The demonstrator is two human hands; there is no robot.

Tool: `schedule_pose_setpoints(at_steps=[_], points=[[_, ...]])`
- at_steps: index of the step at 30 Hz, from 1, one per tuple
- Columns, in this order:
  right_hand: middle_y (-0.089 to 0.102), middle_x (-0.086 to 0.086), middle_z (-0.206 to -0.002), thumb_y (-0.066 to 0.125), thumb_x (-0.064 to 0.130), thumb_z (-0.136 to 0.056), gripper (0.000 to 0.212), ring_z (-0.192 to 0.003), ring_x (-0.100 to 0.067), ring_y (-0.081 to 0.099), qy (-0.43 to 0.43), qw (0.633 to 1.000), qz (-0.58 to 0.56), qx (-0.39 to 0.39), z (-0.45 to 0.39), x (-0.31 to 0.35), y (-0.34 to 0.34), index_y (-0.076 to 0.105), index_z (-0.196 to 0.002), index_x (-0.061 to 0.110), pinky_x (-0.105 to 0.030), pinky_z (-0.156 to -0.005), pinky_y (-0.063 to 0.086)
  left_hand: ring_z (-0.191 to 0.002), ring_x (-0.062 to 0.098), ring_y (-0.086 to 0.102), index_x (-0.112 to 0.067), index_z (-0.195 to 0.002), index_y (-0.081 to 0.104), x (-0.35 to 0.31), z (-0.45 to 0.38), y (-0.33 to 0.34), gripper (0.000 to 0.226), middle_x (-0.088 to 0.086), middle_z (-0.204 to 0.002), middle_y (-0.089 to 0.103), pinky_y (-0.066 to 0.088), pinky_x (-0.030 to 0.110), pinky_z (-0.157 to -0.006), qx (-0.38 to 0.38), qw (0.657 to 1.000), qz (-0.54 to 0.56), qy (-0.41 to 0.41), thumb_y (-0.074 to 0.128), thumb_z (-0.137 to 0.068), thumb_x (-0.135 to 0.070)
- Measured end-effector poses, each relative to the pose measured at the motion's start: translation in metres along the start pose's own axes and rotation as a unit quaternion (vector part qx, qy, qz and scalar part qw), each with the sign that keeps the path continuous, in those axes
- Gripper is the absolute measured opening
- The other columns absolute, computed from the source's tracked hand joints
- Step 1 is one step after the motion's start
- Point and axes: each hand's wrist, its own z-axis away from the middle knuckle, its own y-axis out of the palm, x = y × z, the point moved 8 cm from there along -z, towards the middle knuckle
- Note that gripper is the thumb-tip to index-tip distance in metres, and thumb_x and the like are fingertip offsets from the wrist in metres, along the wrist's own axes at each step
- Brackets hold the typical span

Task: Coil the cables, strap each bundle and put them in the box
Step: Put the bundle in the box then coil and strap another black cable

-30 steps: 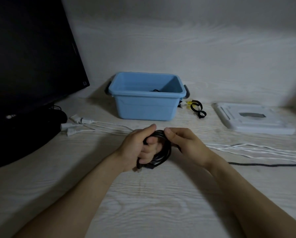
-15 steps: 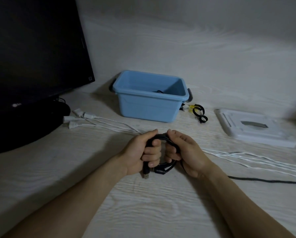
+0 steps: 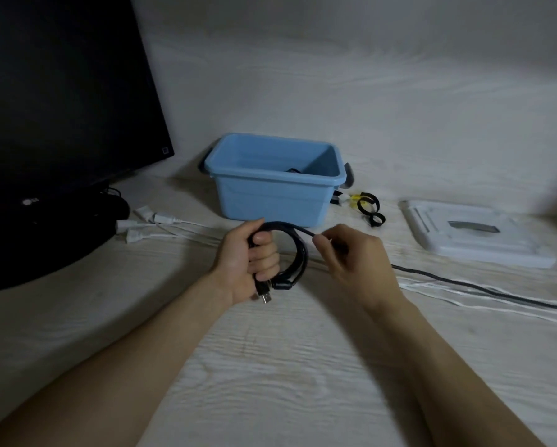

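Observation:
My left hand (image 3: 249,262) grips a coil of black cable (image 3: 298,256) upright above the table, with its USB plug (image 3: 265,293) poking out below the fist. Just to the right, my right hand (image 3: 351,262) pinches the free strand of the same cable where it leaves the coil's top. The loose black tail (image 3: 483,290) trails off to the right across the table. Behind the hands stands the blue box (image 3: 272,198), open, with a dark cable piece inside. Black loop straps (image 3: 369,206) lie right of the box. White cables (image 3: 161,221) lie on the table.
A large black monitor (image 3: 60,101) on its stand fills the left. The box's white lid (image 3: 474,233) lies at the right. White cable strands (image 3: 483,303) run along the table under the black tail. A light wall closes off the back.
My hands have drawn apart: the right hand left the coil and moved right, now pinching the free strand. The coil has opened into a wider loop in my left fist.

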Motion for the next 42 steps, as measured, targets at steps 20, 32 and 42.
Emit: schedule_pose_setpoints(at_steps=[20,32,42], points=[[0.067,0.011,-0.078,0.055,0.035,-0.095,0.019,-0.064,-0.002,0.057,-0.032,0.990,0.020,0.132,0.002,0.011,0.028,0.070,-0.093,0.023,-0.023,-0.059,0.041,-0.039,0.010,0.024,-0.016,-0.064,0.042,-0.081,-0.005,-0.075,0.039,-0.006,-0.051,0.028,0.026,0.022,-0.042,-0.093,0.931,0.302,0.183,0.035,-0.091,-0.044],[0.045,0.004,-0.107,0.047,0.026,-0.096,0.034,-0.072,-0.020,0.059,-0.157,0.965,0.037,0.206,0.035,0.066,0.064,0.067,-0.123,0.022,-0.040,-0.063,0.052,-0.052,0.011,0.048,-0.012,-0.085,0.043,-0.087,0.001,-0.040,0.022,0.000,-0.068,0.046,0.049,0.026,-0.058,-0.153,0.932,-0.121,0.305,0.036,-0.106,-0.013],[0.066,0.008,-0.091,0.074,0.022,-0.090,0.016,-0.072,0.005,0.057,-0.169,0.983,-0.062,-0.031,0.014,0.066,0.003,0.072,-0.106,0.022,-0.013,-0.068,0.049,-0.070,0.007,0.057,-0.022,-0.094,0.056,-0.048,0.008,-0.004,0.017,-0.011,-0.076,0.062,0.047,0.031,-0.070,-0.007,0.808,-0.531,0.255,0.043,-0.096,-0.033]])
